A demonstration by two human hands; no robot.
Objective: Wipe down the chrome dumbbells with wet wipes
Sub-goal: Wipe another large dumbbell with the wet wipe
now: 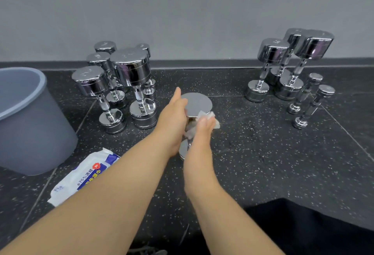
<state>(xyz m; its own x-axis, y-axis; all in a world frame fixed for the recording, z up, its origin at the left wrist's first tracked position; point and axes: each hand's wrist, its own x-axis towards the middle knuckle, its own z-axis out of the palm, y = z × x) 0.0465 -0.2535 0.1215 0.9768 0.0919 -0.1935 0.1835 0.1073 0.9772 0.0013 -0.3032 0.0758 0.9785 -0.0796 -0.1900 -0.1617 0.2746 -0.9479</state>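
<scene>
The dumbbell [199, 104] being cleaned stood on end on the floor [263, 143], straight ahead of the person and about midway between the two other groups. Its long axis ran up and down. The flat upper head faced the camera, and the lower head sat on the floor, mostly hidden between the forearms.

The left hand [174, 113] gripped the left rim of the upper head, thumb stretched along the far edge, and appeared to be steadying it. The right hand [202, 133] came in from the near right, just under that head. It was closed around a crumpled wet wipe [204, 114] held against the underside of the head and the top of the handle. How far its fingers wrapped round the handle could not be told.

With the axis upright and the wipe already at the neck, the right hand looked better placed to work down the handle towards the lower head. The left hand would need to hold the top so the weight did not tip or spin.

A cluster of dumbbells [129, 72] stood far left and a second cluster [283, 52] far right, both well apart from the hands. A pack of wipes [81, 176] lay near left, beside a grey bucket [30, 123].
</scene>
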